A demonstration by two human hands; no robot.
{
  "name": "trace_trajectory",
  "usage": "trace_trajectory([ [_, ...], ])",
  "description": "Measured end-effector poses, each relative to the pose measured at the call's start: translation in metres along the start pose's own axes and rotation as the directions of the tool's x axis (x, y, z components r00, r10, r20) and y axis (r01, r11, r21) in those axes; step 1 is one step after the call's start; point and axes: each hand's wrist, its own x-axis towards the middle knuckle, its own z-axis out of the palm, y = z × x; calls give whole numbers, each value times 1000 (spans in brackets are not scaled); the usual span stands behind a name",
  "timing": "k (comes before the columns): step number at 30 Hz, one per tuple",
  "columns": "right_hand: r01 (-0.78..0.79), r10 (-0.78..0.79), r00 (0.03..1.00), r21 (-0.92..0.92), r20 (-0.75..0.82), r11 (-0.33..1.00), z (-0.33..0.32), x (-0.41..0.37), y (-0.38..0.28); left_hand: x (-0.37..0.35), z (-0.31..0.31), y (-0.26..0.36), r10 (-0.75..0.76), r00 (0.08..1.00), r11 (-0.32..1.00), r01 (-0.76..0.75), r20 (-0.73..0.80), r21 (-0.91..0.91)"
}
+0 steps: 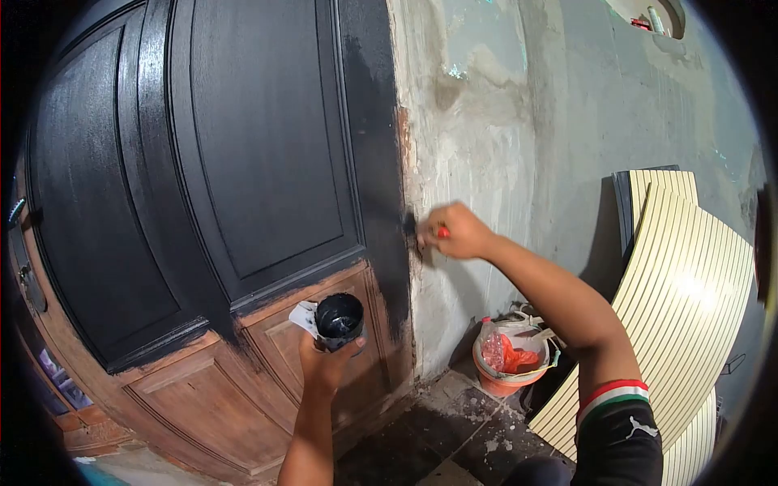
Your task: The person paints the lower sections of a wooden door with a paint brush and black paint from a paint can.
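My left hand point(326, 363) is wrapped round a cup of black paint point(339, 318), its mouth facing up toward me. A white flap or piece of paper point(304, 317) sticks out at the cup's left side. My right hand point(455, 230) grips a paintbrush point(443, 232) whose red handle end shows at the fist. Its dark bristles meet the right edge of the wooden door point(267, 138), next to the wall. Black paint covers the upper door panels; the lower panels point(212, 401) are bare brown wood.
An orange bucket point(509, 384) holding a plastic bottle and red plastic stands on the dark tiled floor point(421, 433), with debris around it. Cream ribbed panels point(681, 300) lean on the grey plastered wall point(583, 97) at right. A door handle point(31, 283) is at far left.
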Motion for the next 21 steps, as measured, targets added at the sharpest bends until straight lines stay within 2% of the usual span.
trace_trajectory([
  [1,-103,87,977,76,194,992,4,-14,-8,0,0,3,13,1000,1000,-13,12,9],
  [3,-231,169,890,100,423,968,3,-45,-32,-1,-4,11,28,999,999,-29,33,28],
  [5,-327,271,741,-22,614,945,13,-73,-22,-1,-10,18,37,999,997,-38,12,67],
  [6,-359,318,648,-90,692,929,16,-80,-18,-1,-14,19,44,999,995,-44,2,86],
  [9,-480,403,557,-114,726,870,-21,-76,-46,1,-33,14,32,998,976,-21,-47,215],
  [11,-446,340,772,75,537,892,-45,-72,-54,2,-34,16,47,997,979,-35,-55,203],
  [13,-386,327,912,249,247,888,-61,-70,-63,-1,-32,20,55,996,981,-40,-77,188],
  [14,-360,347,933,270,94,893,-55,-70,-67,0,-32,19,46,997,977,-30,-69,210],
  [16,-296,366,907,301,-207,906,-35,-70,-80,2,-31,17,27,998,968,-11,-62,252],
  [19,-407,441,897,415,14,814,-28,-65,-104,-3,-11,24,29,999,964,-22,-20,266],
  [20,-379,440,898,474,-20,795,-27,-62,-109,-3,-9,21,26,1000,962,-29,12,272],
  [21,-392,451,892,517,13,761,-30,-57,-119,-4,-7,21,69,995,957,-88,75,278],
])
